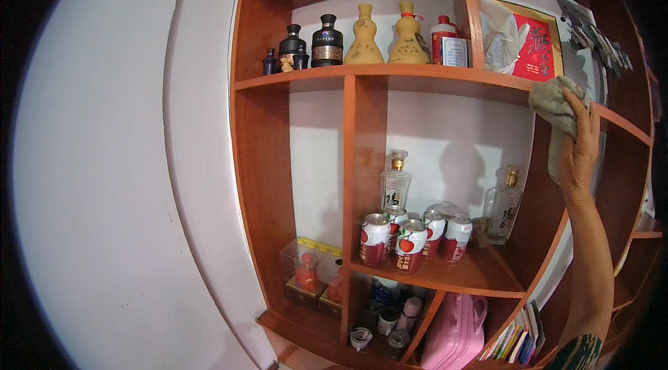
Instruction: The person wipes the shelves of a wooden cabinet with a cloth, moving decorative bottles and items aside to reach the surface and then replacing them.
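Observation:
My right hand [580,148] is raised at the right, with its fingers pressing a grey-green cloth [557,103] to the front edge of a brown wooden shelf [501,77]. Part of the cloth hangs below the palm. Behind it, on the upper shelf, stand a red and gold box with writing [537,49] and a crumpled clear plastic bag [496,30]. To the left on that shelf are two yellow gourd-shaped bottles [364,38], black bottles [327,41] and a red and white bottle [443,36]. My left hand is out of view.
Below are several drink cans [410,247], glass bottles with gold caps [503,208], clear boxes [302,271], cups [388,320], a pink suitcase [456,333] and books [514,341]. A grey spiky object [589,30] juts out at upper right. A white wall [104,161] fills the left.

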Available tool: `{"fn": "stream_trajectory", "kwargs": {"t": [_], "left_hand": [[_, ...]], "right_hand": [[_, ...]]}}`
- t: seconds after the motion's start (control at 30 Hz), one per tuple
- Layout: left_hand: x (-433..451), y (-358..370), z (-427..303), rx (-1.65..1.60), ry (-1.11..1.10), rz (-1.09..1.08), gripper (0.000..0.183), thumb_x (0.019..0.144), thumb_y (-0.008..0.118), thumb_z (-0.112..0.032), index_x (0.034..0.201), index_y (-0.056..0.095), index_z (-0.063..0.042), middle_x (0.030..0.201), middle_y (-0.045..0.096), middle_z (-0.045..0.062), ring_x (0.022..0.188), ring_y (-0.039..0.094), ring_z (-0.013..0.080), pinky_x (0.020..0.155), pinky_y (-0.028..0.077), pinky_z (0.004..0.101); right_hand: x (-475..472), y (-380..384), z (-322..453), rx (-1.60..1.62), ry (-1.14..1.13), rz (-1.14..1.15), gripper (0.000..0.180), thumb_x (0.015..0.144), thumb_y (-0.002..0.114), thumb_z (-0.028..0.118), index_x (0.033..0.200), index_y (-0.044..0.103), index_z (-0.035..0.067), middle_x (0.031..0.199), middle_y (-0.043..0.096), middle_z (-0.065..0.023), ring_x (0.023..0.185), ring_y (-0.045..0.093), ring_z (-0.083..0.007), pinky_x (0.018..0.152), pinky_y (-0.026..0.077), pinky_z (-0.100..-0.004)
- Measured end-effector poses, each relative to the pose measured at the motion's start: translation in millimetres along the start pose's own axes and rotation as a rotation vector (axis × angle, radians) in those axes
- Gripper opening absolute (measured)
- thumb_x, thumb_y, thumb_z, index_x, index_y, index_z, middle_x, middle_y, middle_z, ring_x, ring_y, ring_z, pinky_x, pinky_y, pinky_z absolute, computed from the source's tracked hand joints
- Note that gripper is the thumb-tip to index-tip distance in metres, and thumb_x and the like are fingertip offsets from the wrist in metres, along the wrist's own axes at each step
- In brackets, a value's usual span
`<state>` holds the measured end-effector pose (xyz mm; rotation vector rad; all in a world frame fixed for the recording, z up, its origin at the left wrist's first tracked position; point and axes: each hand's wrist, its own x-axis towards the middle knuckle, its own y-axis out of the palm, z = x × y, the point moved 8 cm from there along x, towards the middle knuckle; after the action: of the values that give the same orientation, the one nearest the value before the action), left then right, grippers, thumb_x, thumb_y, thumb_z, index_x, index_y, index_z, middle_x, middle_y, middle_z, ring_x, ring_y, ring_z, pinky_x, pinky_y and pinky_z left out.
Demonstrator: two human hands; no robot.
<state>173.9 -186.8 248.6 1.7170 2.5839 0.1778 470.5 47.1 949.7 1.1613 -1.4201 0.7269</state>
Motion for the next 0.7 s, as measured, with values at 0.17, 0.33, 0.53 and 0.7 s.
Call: {"fn": "stream_trajectory", "kwargs": {"t": [0.17, 0.33, 0.53, 0.7], "left_hand": [[7.9, -7.8, -8.0, -0.001, -0.024, -0.001, 0.029, 0.092, 0.062, -0.015, 0.118, 0.06, -0.004, 0.098, 0.067, 0.007, 0.077, 0.064, 0.0157, 0.068, 0.052, 0.0286], [8.7, -18.1, -16.1, 0.002, -0.039, -0.024, 0.029, 0.093, 0.061, -0.016, 0.119, 0.06, -0.004, 0.099, 0.067, 0.007, 0.079, 0.064, 0.016, 0.069, 0.052, 0.0292], [16.9, -23.0, -19.3, -0.01, -0.056, -0.009, 0.029, 0.093, 0.061, -0.018, 0.119, 0.06, -0.004, 0.1, 0.067, 0.007, 0.08, 0.064, 0.0164, 0.071, 0.052, 0.0299], [15.2, -31.1, -21.1, -0.005, -0.069, -0.025, 0.03, 0.094, 0.06, -0.02, 0.119, 0.06, -0.004, 0.101, 0.066, 0.007, 0.082, 0.064, 0.0166, 0.072, 0.052, 0.0305]], "right_hand": [[-1.7, 4.2, -2.9, -0.043, -0.007, -0.032, 0.058, 0.084, 0.043, -0.012, 0.133, 0.051, 0.017, 0.136, 0.045, -0.0143, 0.13, 0.042, -0.0304, 0.112, 0.031, -0.0424], [2.8, 4.4, 0.3, 0.001, 0.038, -0.085, 0.053, 0.087, 0.041, -0.008, 0.133, 0.05, 0.014, 0.133, 0.047, -0.0127, 0.129, 0.043, -0.028, 0.112, 0.031, -0.0416], [-1.6, 19.4, -18.9, 0.056, 0.125, -0.011, 0.052, 0.085, 0.04, -0.008, 0.132, 0.051, 0.012, 0.13, 0.049, -0.0133, 0.126, 0.045, -0.0273, 0.11, 0.031, -0.0394], [-3.7, 27.5, 8.6, 0.045, 0.129, 0.008, 0.058, 0.079, 0.034, -0.012, 0.131, 0.05, 0.007, 0.127, 0.05, -0.0125, 0.124, 0.046, -0.0265, 0.109, 0.03, -0.0364]]}}
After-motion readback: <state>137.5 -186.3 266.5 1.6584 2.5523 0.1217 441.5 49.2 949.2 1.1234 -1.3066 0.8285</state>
